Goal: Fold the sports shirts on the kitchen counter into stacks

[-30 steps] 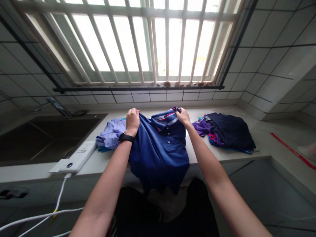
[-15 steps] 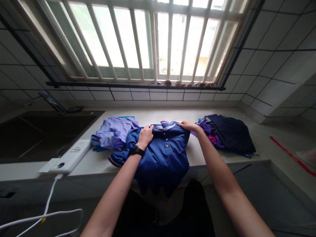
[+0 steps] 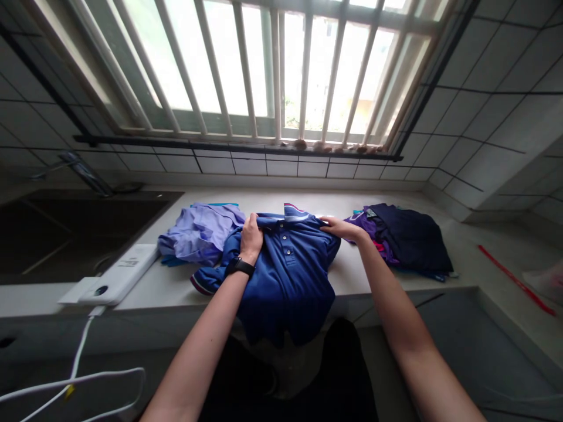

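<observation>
A blue polo shirt (image 3: 288,269) with a red-and-white trimmed collar lies front side up on the counter, its lower part hanging over the front edge. My left hand (image 3: 251,237), with a black watch on the wrist, is closed on the shirt near the left shoulder. At the right shoulder, beside the collar, my right hand (image 3: 341,227) pinches the fabric. One sleeve with a striped cuff sticks out to the left, under my left forearm. The shirt's underside is hidden.
A crumpled lavender garment (image 3: 200,233) lies left, beside a white power bank (image 3: 125,272) with a cable. At right sits a pile of dark and purple clothes (image 3: 409,240). A dark sink (image 3: 83,234) is far left; a red strap (image 3: 514,278) lies far right.
My left hand has shifted left and up along the shirt's shoulder. The collar and button placket have moved slightly left, and my right hand now sits farther from the collar.
</observation>
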A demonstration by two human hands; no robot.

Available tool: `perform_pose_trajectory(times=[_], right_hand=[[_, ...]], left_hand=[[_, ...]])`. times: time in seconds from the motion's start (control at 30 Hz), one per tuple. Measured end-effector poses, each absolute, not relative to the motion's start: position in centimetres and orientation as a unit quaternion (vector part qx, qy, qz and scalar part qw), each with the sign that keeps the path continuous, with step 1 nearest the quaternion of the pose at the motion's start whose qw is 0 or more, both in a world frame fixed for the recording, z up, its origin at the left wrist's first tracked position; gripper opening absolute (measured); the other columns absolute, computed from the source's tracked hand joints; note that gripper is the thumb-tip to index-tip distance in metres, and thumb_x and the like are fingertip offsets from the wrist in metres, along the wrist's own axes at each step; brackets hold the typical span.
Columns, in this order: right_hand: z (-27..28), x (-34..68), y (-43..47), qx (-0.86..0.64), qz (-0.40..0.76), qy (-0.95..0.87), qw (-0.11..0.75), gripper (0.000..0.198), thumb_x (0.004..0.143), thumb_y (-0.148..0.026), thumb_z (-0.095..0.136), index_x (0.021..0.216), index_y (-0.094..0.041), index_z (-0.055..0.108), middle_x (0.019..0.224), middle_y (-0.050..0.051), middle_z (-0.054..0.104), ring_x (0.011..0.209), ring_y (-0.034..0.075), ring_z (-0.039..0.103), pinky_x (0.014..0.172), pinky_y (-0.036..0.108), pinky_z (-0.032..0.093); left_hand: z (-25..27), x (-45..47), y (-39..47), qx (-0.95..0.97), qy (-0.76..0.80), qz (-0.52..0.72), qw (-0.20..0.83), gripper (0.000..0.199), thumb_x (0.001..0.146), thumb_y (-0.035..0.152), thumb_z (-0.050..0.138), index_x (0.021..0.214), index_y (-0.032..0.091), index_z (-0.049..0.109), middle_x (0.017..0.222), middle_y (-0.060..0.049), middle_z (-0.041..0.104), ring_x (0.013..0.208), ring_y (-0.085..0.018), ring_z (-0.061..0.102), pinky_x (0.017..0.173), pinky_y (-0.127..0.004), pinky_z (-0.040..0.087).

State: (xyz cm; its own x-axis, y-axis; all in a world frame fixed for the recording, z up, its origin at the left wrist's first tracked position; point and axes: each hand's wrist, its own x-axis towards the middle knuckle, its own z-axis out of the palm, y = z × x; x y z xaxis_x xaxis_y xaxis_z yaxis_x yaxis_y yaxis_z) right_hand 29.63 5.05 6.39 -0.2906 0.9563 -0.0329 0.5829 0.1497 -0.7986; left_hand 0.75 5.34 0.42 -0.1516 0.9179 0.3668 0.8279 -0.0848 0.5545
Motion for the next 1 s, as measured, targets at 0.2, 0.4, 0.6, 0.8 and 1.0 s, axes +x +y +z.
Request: perform_pose_trajectory(times=[0.2, 0.4, 0.6, 0.8, 1.0], right_hand=[[10.4, 29.9, 4.5, -0.647, 0.16, -0.722, 0.188, 0.042, 0.091, -0.043, 0.072, 0.123, -0.016, 0.075, 0.122, 0.013, 0.077, 0.116, 0.029, 0.07, 0.099, 0.032, 0.053], [13.5, 32.3, 3.5, -0.571, 0.343, -0.745, -0.045, 0.021, 0.065, -0.022, 0.081, 0.084, -0.014, 0.079, 0.078, 0.002, 0.075, 0.075, 0.021, 0.069, 0.068, 0.025, 0.053], [11.9, 32.2, 2.6, -0.684, -0.013, -0.695, 0.221, 0.038, 0.071, -0.006, 0.055, 0.099, -0.012, 0.08, 0.105, 0.013, 0.076, 0.098, 0.024, 0.07, 0.082, 0.025, 0.051], [9.5, 33.9, 2.3, -0.769, 0.009, -0.623, 0.143, 0.048, 0.076, -0.006, 0.056, 0.118, -0.011, 0.078, 0.114, 0.018, 0.076, 0.109, 0.03, 0.071, 0.091, 0.031, 0.052], [7.6, 29.1, 1.9, -0.668, 0.04, -0.726, 0.159, 0.061, 0.086, -0.007, 0.049, 0.145, -0.013, 0.061, 0.149, 0.017, 0.059, 0.133, 0.028, 0.06, 0.113, 0.035, 0.045]], left_hand=[[2.0, 0.7, 5.5, 0.637, 0.679, 0.356, 0.086, 0.032, 0.089, 0.002, 0.048, 0.111, 0.019, 0.064, 0.111, -0.012, 0.071, 0.105, -0.025, 0.069, 0.096, -0.035, 0.054], [8.0, -0.5, 6.9, 0.631, 0.659, 0.406, 0.042, 0.033, 0.09, -0.001, 0.053, 0.115, 0.017, 0.063, 0.109, -0.009, 0.066, 0.1, -0.02, 0.063, 0.099, -0.033, 0.049], [10.4, -1.2, 8.5, 0.612, 0.685, 0.394, 0.032, 0.035, 0.095, 0.0, 0.049, 0.127, 0.011, 0.058, 0.12, -0.014, 0.061, 0.109, -0.019, 0.059, 0.108, -0.036, 0.045], [7.1, -0.7, 7.9, 0.662, 0.679, 0.301, 0.104, 0.057, 0.087, -0.002, 0.059, 0.142, 0.011, 0.054, 0.129, -0.015, 0.06, 0.116, -0.021, 0.064, 0.108, -0.032, 0.048], [2.5, 1.6, 4.4, 0.735, 0.655, 0.131, 0.116, 0.067, 0.093, 0.014, 0.057, 0.159, 0.018, 0.045, 0.156, -0.02, 0.047, 0.137, -0.03, 0.06, 0.117, -0.038, 0.047]])
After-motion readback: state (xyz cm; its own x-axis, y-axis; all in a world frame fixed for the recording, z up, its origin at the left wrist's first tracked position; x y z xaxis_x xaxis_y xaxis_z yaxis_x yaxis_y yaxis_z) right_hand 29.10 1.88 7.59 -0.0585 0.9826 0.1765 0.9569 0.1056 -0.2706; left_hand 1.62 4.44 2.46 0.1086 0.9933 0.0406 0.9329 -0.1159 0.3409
